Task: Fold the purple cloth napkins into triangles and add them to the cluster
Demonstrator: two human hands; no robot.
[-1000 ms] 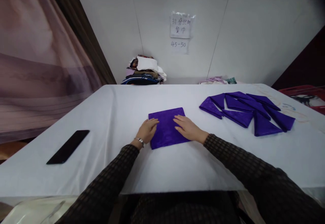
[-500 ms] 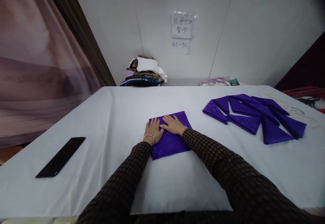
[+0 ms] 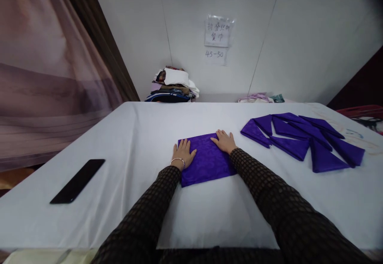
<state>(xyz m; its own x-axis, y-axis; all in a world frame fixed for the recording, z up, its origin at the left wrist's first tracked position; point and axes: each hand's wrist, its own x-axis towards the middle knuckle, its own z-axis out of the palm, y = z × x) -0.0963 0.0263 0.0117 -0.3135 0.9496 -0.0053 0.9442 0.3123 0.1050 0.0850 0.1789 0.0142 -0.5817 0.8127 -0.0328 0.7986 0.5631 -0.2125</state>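
Note:
A purple cloth (image 3: 206, 160), folded into a square, lies flat on the white table (image 3: 143, 136) in front of me. My left hand (image 3: 183, 153) rests flat on its left edge, fingers spread, a bracelet on the wrist. My right hand (image 3: 224, 141) lies flat on the far right corner of the cloth, fingers stretched out. Neither hand grips anything.
Several purple cloths folded into triangles (image 3: 302, 138) lie spread at the right. A black phone (image 3: 77, 181) sits near the left front edge. Stacked clothes (image 3: 172, 86) stand against the back wall under a paper sign (image 3: 219, 32). A curtain (image 3: 44, 76) hangs at the left.
My right hand has slid from the cloth's upper middle, beside the left hand, out to its far right corner. The left hand stays on the left edge.

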